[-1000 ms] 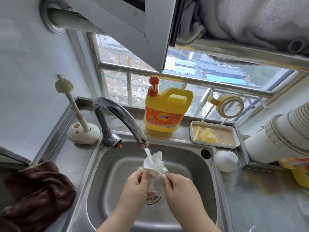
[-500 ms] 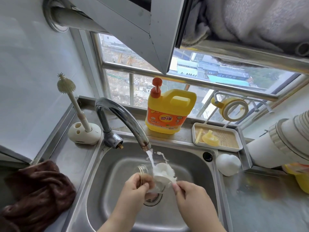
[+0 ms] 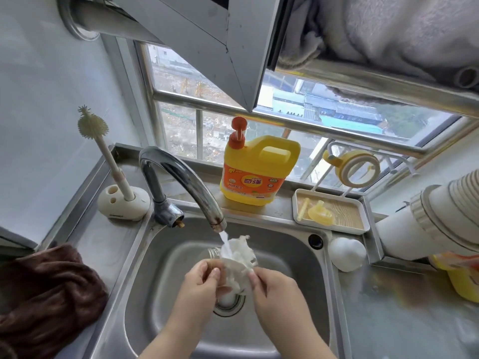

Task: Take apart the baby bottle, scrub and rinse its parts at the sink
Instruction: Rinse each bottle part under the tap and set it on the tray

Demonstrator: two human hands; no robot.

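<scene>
White and wet, the bottle part (image 3: 239, 257) sits over the middle of the steel sink (image 3: 145, 288) basin, just above the drain (image 3: 229, 304), held between both hands. It looks like a round white disc with pale, ragged bristles or flaps standing up from it — water blurs the detail, so its exact form cannot be told. The stream from the curved chrome faucet (image 3: 181, 182) falls straight onto its top left side. Behind it, a clear glass rim (image 3: 213, 253) shows in the basin, mostly hidden.

The left hand (image 3: 199, 283) has its thumb and fingers curled round the part's lower left edge, gripping it. The right hand (image 3: 274, 288) pinches the right edge with its fingertips (image 3: 252, 277).

On the sink's back ledge stands a yellow detergent jug (image 3: 259, 172) with a red pump; at the back right corner a white tray (image 3: 363, 226) holds a yellow nipple-shaped piece (image 3: 320, 216) and a yellow straw. At the back left corner a silicone brush (image 3: 92, 123) stands in its white holder — a brown cloth (image 3: 44, 294) lies along the left edge.
</scene>
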